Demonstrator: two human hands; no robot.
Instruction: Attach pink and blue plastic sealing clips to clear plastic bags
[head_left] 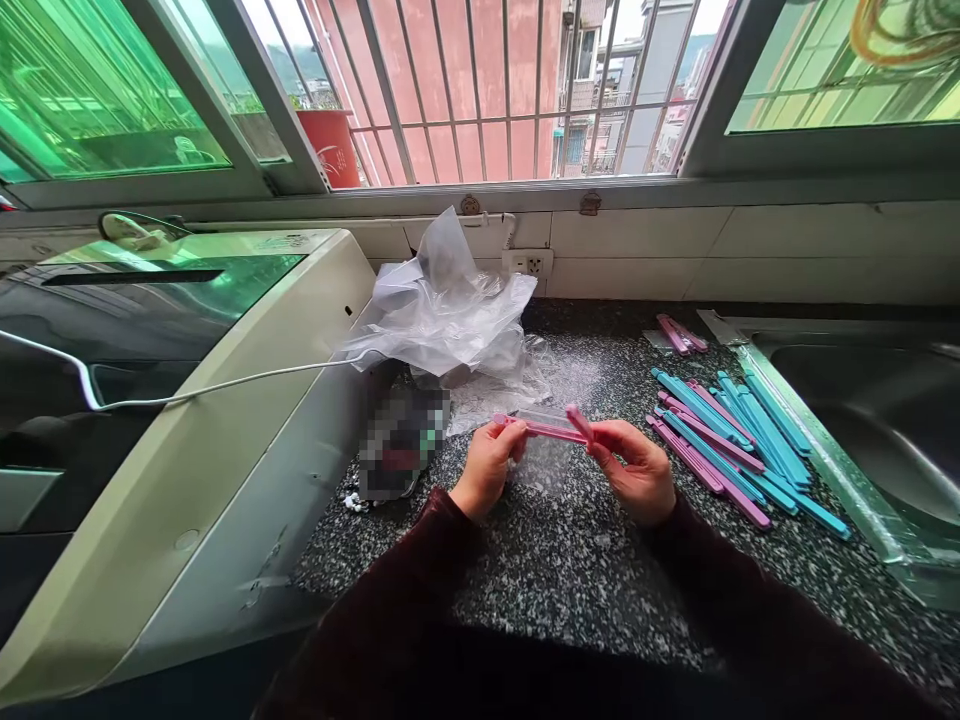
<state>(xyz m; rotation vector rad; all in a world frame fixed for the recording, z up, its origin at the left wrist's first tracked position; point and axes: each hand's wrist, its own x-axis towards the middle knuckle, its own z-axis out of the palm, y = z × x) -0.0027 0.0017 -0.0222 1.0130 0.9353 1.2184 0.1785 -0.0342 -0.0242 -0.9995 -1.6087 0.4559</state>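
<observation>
My left hand pinches the left end of a long, slim pink plastic bag clip, held level above the counter. At its other end, my right hand has its fingers closed on pink plastic, with a short pink piece sticking up by the thumb. Whether that piece is part of the same clip, I cannot tell. Clear plastic film shows around and below the clip. To the right of my right hand lies a loose pile of pink and blue clips.
A crumpled clear plastic bag lies behind my hands. A blurred dark object is left of them, beside a large cream-coloured appliance. More pink clips lie farther back. A metal sink borders the speckled counter at right.
</observation>
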